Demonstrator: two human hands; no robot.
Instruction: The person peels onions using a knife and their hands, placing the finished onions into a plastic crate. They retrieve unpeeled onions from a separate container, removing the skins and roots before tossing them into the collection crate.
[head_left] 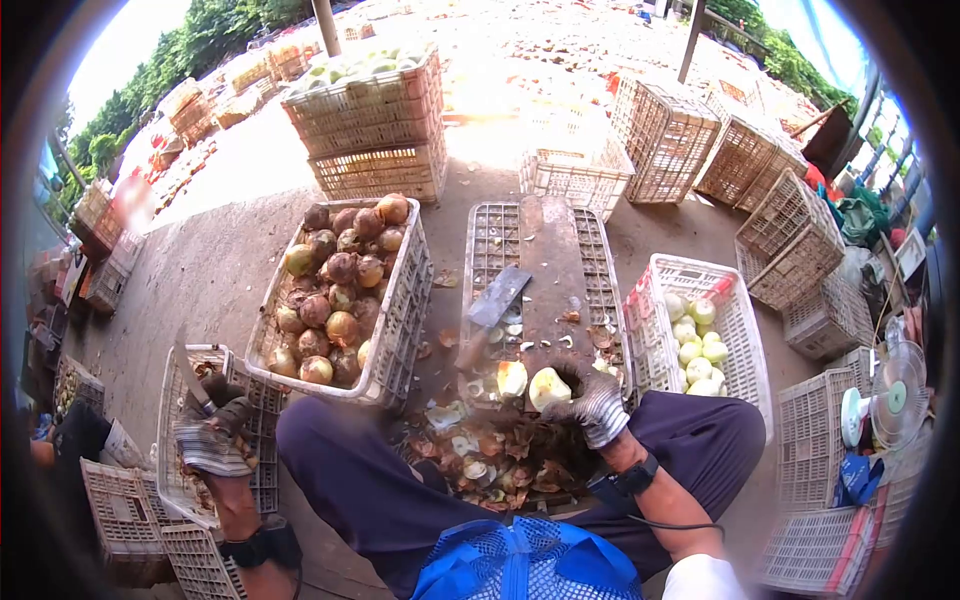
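Observation:
My left hand [215,440], in a striped dark-palmed glove, is closed around a knife [192,380] whose blade points upward. It is over a crate [172,500] at the left holding scraps. My right hand [595,402], gloved alike, curls around a pale peeled onion [548,388] at the near end of a worn wooden board [550,270]. Just left of that onion lies another pale onion piece [511,378]. A wide flat metal blade [499,296] rests on the board farther up, and onion peelings [500,455] are heaped below, between my knees.
A crate [402,330] of unpeeled brown onions stands left of the board. Peeled onions fill part of a white crate [750,345] at the right. Stacked crates [370,125] stand ahead, more crates [790,230] line the right side, and a fan [895,395] sits on the far right.

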